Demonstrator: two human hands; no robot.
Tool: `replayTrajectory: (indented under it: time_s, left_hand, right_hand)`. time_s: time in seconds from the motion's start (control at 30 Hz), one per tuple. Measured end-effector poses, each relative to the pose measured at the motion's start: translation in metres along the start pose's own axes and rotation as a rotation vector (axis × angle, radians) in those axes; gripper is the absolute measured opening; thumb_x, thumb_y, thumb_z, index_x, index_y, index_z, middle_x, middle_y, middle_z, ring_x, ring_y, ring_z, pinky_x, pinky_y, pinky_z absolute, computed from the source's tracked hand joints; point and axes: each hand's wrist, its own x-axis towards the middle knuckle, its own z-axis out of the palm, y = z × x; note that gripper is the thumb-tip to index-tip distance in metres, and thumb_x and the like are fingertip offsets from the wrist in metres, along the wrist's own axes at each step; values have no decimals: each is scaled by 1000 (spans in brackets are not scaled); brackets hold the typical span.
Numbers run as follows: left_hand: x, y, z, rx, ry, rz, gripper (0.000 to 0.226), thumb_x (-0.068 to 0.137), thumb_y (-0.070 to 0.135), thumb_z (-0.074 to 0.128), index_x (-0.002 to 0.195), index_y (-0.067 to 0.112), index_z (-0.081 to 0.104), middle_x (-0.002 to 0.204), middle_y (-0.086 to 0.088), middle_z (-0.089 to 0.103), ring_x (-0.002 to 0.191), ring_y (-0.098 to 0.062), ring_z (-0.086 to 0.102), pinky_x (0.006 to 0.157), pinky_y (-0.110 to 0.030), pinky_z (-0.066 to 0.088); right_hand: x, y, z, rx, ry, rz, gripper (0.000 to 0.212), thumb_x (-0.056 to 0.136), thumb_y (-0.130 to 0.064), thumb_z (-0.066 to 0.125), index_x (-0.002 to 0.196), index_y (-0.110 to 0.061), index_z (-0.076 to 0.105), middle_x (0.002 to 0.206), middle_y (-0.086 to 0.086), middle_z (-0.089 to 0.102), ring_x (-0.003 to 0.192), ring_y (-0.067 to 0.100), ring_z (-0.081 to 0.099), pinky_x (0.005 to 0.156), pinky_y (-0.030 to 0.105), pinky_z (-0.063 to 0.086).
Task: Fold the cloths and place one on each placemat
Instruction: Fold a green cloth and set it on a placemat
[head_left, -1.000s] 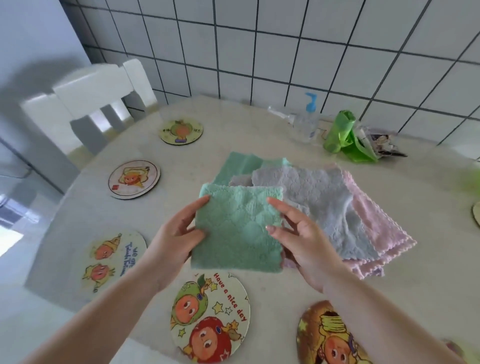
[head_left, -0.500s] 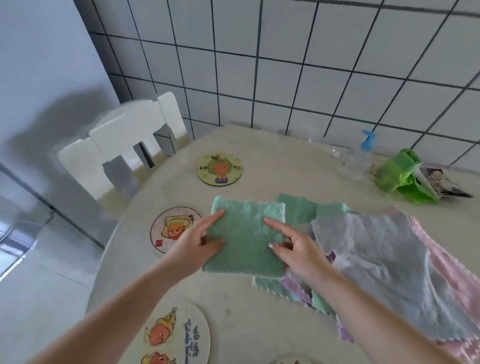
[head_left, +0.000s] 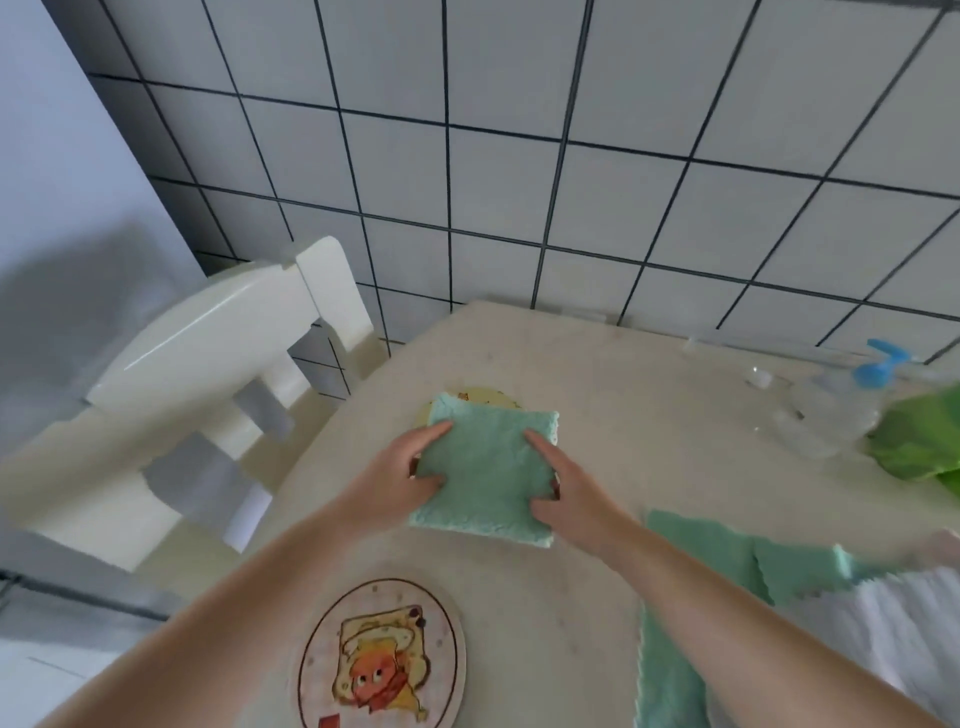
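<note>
Met first, closest to the body, the near mat (head_left: 382, 657) with its cartoon figure, with no cloth on it. Found to its right the pile (head_left: 701, 561) of unfolded green and pale pieces, well apart from the hands. Gripped further out the folded green cloth (head_left: 485, 475) from both sides: left hand (head_left: 395, 478) on its left edge and right hand (head_left: 566, 493) on its right edge, each with a forefinger stretched along the top and a thumb pressed on the near part, so pinched and not let go. Could not see the other fingers, probably tucked beneath. Had been held one second earlier over the pile, close to the body; was carried since then forward and to the left. Lay now over the far mat (head_left: 488, 397), covering most of it and leaving only a yellow arc at the back. Could not tell if already resting flat or a little above. Judged from this: first placing almost done, only the release missing, and then the pile and the other mats to be served. Stood beyond, to the right, a clear bottle (head_left: 831, 410) and a green bag (head_left: 919, 447); to the left a white chair (head_left: 208, 374); behind everything the tiled wall (head_left: 571, 182).
</note>
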Motion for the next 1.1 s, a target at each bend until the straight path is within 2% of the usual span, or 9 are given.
replayTrajectory:
  time_s: [0.1,0.37,0.47,0.57,0.7,0.8,0.93,1.03,1.1]
  left_hand:
    - [38,-11,-10,-4,13,-13,64,80,2,56,140,16,38,139,1,42,121,-12,49,106,-31,38]
    - [82,-38,-12,96,30,-25,67,75,10,53,140,20,39,134,8,42,122,-9,45,98,-18,34]
    - [82,-48,-14,225,87,13,74,68,30,47,140,15,41,150,-2,29,134,-15,32,110,-24,24]
    - [75,-54,-7,544,205,211,64,78,42,40,134,11,49,148,-9,35,131,-27,40,108,-37,30]
    - [65,-54,16,819,165,311,63,87,45,21,141,16,39,152,0,29,142,-19,21,113,-48,15]
    - [60,-61,26,949,75,201,71,85,54,4,149,23,11,157,7,2,144,-11,-5,116,-48,-3]
    - [59,-63,28,971,54,120,74,81,58,-6,149,28,-2,156,11,-10,137,-3,-20,115,-47,-8]
    - [56,-46,27,944,36,55,68,87,56,8,149,28,9,157,12,2,142,-3,-7,116,-48,-5]
    - [44,-29,28,765,140,82,50,93,42,35,141,27,36,149,11,34,139,-6,25,116,-46,8]
  right_hand:
    - [41,1,-1,-2,41,8,82,76,4,54,143,-35,27,135,2,47,105,19,59,92,36,50]
    - [87,14,0,-5,23,22,76,81,2,53,145,-28,26,137,2,41,102,17,55,81,22,48]
    - [85,21,7,-111,131,13,72,81,-7,58,144,-27,30,148,1,25,112,19,50,95,30,45]
    - [73,21,11,-455,202,-60,67,86,-27,58,145,-33,25,156,-2,0,138,22,22,112,36,27]
    - [66,18,17,-834,111,-145,62,92,-53,33,147,-35,10,157,-4,-12,144,14,-12,117,44,-4]
    - [67,28,20,-958,58,-108,83,74,-78,1,147,-38,-2,157,-8,-14,143,13,-16,113,51,-11]
    - [63,33,18,-979,58,-90,89,67,-76,-9,147,-36,-5,157,-10,-15,143,13,-15,112,53,-13]
    - [58,22,17,-942,49,-55,72,86,-68,15,148,-33,4,158,-7,-6,144,14,-10,112,54,-10]
    - [44,9,15,-746,155,-73,57,93,-51,34,145,-33,21,156,-6,14,144,14,5,115,51,-5]
